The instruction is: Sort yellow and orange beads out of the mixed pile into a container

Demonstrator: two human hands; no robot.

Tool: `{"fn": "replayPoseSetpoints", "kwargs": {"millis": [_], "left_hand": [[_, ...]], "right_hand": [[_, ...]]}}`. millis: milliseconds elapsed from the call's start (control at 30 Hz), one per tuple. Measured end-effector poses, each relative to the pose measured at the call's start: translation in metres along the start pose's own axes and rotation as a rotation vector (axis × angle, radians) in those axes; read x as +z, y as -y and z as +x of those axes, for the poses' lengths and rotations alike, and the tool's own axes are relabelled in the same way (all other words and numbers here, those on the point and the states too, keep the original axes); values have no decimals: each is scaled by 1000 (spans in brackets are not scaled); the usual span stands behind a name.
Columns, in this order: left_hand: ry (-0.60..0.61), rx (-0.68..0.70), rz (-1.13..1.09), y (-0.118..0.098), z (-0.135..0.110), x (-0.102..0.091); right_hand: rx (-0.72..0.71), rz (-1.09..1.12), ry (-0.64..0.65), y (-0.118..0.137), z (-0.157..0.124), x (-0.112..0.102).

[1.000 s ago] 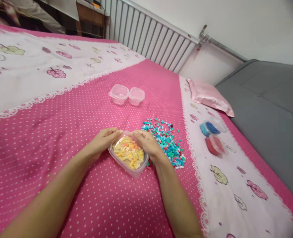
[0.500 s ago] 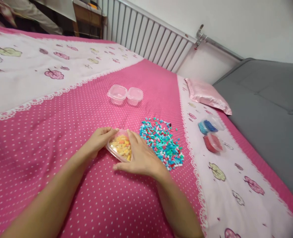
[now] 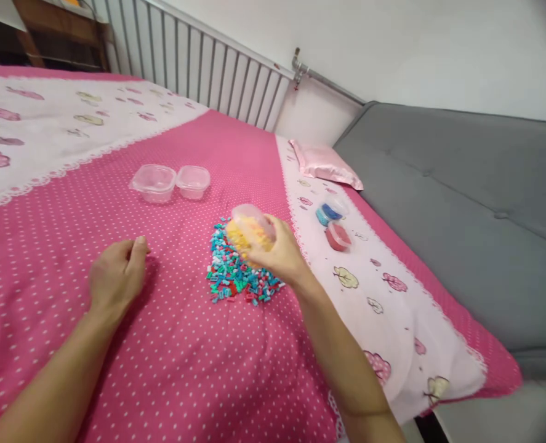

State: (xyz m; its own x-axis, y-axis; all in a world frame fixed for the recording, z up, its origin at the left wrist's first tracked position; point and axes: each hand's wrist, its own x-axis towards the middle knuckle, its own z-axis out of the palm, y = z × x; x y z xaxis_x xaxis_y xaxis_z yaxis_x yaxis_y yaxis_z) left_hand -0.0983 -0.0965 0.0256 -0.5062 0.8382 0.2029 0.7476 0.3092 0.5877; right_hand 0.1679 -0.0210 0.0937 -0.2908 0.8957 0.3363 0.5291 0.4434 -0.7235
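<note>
My right hand (image 3: 279,252) grips a clear plastic container (image 3: 248,215) of small yellow and orange pieces (image 3: 244,237) by its right side. It is held tilted above a pile of small blue, green, red and white pieces (image 3: 236,280) on the bedspread and hides part of that pile. Whether its lid is fully closed I cannot tell. My left hand (image 3: 118,274) rests low over the pink dotted cloth, left of the pile, its fingers curled in with nothing visible in them.
A clear open container (image 3: 155,183) with its lid (image 3: 193,181) beside it sits beyond the hands. To the right are containers of blue pieces (image 3: 330,212) and red pieces (image 3: 338,236). A pink pillow (image 3: 325,165) lies against the grey headboard (image 3: 443,203); a metal rail (image 3: 208,58) runs behind.
My right hand has lifted the container of yellow pieces and carried it right, over the mixed pile. The left hand has let go of it and moved left. The view has turned right.
</note>
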Motion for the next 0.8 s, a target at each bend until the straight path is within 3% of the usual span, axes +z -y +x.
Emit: {"fn": "replayPoseSetpoints", "kwargs": {"millis": [167, 300, 400, 567, 800], "left_hand": [[-20, 166, 317, -13, -5, 6], [-26, 188, 416, -10, -2, 10], [-18, 218, 448, -12, -1, 8], [3, 199, 430, -21, -2, 2], [-4, 143, 313, -18, 5, 11]], "right_hand": [[252, -225, -317, -74, 3, -75], [462, -402, -429, -126, 8, -124], [554, -481, -502, -153, 17, -150], [607, -550, -545, -183, 40, -167], [583, -615, -479, -216, 67, -164]]}}
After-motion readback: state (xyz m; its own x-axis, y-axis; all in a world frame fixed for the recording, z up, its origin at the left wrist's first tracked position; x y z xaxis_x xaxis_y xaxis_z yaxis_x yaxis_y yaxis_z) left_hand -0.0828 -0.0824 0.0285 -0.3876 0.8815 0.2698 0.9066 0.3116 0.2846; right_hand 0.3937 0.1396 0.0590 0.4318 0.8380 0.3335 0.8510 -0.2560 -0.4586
